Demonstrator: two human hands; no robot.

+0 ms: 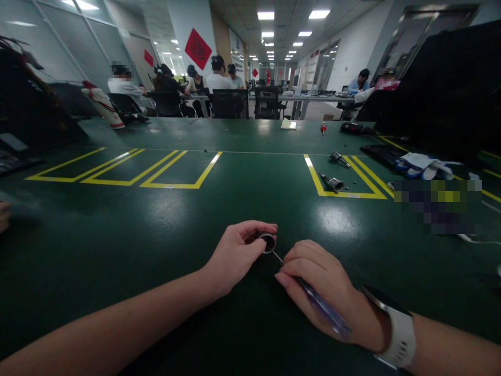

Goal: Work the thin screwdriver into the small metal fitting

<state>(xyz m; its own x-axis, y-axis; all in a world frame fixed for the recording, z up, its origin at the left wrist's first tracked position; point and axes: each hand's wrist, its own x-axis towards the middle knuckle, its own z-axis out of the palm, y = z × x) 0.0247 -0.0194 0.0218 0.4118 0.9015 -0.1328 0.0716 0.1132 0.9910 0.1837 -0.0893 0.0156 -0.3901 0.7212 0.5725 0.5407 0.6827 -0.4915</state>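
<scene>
Item: small metal ring, pinched in our left hand just above the green table, centre-near. Our right hand grips a blue-handled screwdriver, tip at the ring's five o'clock. Step, we judge: fine probing; steadiness needed. No legible writing.

Small dark metal ring upright; blue-handled screwdriver w/ tip in it.
</scene>
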